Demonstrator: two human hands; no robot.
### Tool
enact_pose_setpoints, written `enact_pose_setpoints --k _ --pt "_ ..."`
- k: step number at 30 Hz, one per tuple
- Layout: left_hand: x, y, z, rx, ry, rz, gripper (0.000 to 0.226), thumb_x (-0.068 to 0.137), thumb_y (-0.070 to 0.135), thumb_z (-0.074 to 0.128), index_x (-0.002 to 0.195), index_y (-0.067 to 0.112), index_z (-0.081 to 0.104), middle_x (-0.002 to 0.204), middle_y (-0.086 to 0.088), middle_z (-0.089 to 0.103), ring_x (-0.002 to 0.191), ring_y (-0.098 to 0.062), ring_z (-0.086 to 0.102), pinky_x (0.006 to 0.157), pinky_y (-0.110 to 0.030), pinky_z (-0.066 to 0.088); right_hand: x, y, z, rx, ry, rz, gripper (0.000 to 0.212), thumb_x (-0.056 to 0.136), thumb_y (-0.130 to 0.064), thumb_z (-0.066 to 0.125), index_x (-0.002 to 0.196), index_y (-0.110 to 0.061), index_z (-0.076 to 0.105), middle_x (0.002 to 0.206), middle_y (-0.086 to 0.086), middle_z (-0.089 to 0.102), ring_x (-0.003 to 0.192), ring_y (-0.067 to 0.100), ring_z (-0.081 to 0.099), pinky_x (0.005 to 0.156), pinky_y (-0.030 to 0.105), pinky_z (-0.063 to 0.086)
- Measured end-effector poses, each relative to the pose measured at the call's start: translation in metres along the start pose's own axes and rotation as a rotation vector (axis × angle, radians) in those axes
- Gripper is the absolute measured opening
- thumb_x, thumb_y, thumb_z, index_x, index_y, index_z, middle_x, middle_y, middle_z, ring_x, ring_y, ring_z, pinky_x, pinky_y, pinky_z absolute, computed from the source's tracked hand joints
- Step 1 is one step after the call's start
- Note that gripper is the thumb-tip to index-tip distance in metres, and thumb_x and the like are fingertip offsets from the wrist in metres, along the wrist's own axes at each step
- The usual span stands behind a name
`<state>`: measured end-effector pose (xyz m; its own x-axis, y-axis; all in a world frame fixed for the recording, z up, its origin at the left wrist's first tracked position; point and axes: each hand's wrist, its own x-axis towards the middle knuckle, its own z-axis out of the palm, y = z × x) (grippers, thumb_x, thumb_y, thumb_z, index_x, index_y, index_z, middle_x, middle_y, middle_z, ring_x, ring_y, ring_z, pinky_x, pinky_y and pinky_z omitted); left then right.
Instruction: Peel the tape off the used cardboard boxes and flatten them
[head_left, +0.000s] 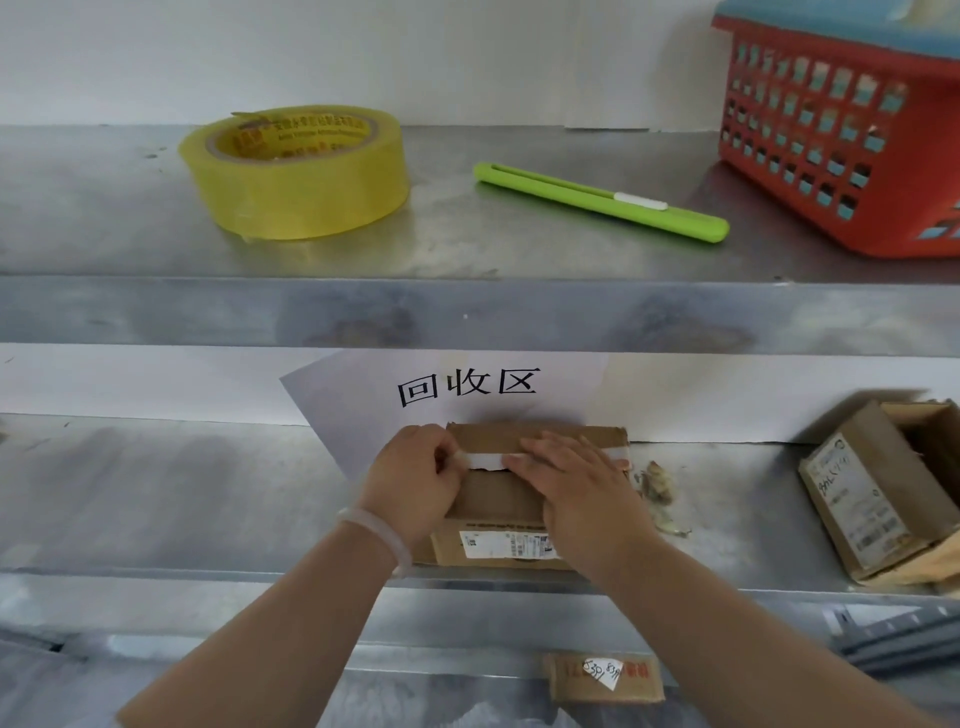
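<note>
On the lower shelf (208, 493), head view: a closed cardboard box (498, 504) sits at the shelf's back, just below a paper sign (467, 387) with printed characters. A pale tape strip (485, 461) runs across the box's top seam. The left hand (415, 478) holds the strip's lifted end in a narrow grip, thumb and fingers pinched on it near the box's left edge. The right hand (576, 483) lies flat over the top with fingers straight, pressing the lid and covering the rest of the strip; its grip holds nothing. A ragged cardboard edge shows just beneath the lifted length.

Step in hand, by judgement: peeling the seam tape, with most of its run not yet lifted. To do it well, the pull should go low and back along the strip, slowly, so the tape comes off whole and does not tear the box's paper face. The flat hand should give way ahead of the peel line while pinning the box against sliding.

A second box (872, 493), opened, lies at the right of the same shelf, with tape scraps (660, 488) between the two. On the upper shelf (104, 208) rest a yellow tape roll (296, 171), a green cutter (597, 200) and a red basket (841, 140), none of them touched.
</note>
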<state>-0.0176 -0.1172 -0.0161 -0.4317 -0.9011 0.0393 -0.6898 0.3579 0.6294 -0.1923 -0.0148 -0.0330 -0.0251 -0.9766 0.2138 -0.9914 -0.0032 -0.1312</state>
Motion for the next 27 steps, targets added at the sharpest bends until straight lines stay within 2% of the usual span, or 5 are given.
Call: enact_pose_setpoints --k 8,13,18,24,27 --pt "-0.007 -0.029 -0.003 -0.386 0.094 -0.288 0.012 0.086 0.017 0.058 0.075 0.019 0.056 0.071 -0.003 0.067 0.07 -0.026 0.067 0.068 -0.043 0.058 0.0 0.005 0.006 0.14 0.029 0.053 0.053 0.076 -0.004 0.064 0.123 -0.029 0.067 0.13 -0.003 0.063 0.123 0.023 0.057 0.111 0.044 0.032" --pt "-0.006 -0.035 -0.005 -0.066 0.208 0.118 0.016 0.08 0.006 0.06 0.072 0.017 0.052 0.068 0.005 0.053 0.061 -0.012 0.05 0.055 -0.025 0.043 -0.002 0.004 0.003 0.188 -0.013 0.103 0.051 0.084 -0.011 0.05 0.126 -0.035 0.064 0.137 -0.011 0.057 0.132 0.014 0.047 0.114 0.031 0.02" --pt "-0.003 -0.044 -0.01 -0.082 0.083 0.304 0.007 0.088 0.019 0.065 0.085 0.024 0.07 0.087 0.013 0.06 0.079 -0.002 0.057 0.073 -0.011 0.045 -0.001 0.003 0.003 0.188 -0.042 0.158 0.05 0.087 -0.023 0.036 0.127 -0.037 0.062 0.141 -0.014 0.053 0.137 0.01 0.041 0.118 0.03 0.018" --pt "0.006 -0.043 -0.011 -0.481 -0.157 -0.066 0.011 0.084 0.028 0.072 0.092 0.034 0.067 0.091 0.011 0.067 0.085 -0.002 0.062 0.068 -0.005 0.043 0.011 -0.036 -0.002 0.213 -0.029 0.353 0.038 0.091 -0.026 0.052 0.128 -0.033 0.059 0.137 -0.01 0.052 0.137 0.013 0.037 0.122 0.036 0.013" --pt "0.014 -0.045 -0.008 -0.549 -0.205 -0.183 0.017 0.079 0.032 0.078 0.09 0.025 0.066 0.087 0.006 0.071 0.084 -0.013 0.068 0.079 -0.026 0.055 0.01 -0.058 0.008 0.099 -0.047 0.39 0.048 0.092 -0.05 0.032 0.137 -0.043 0.049 0.14 -0.005 0.046 0.141 0.02 0.031 0.121 0.046 0.011"
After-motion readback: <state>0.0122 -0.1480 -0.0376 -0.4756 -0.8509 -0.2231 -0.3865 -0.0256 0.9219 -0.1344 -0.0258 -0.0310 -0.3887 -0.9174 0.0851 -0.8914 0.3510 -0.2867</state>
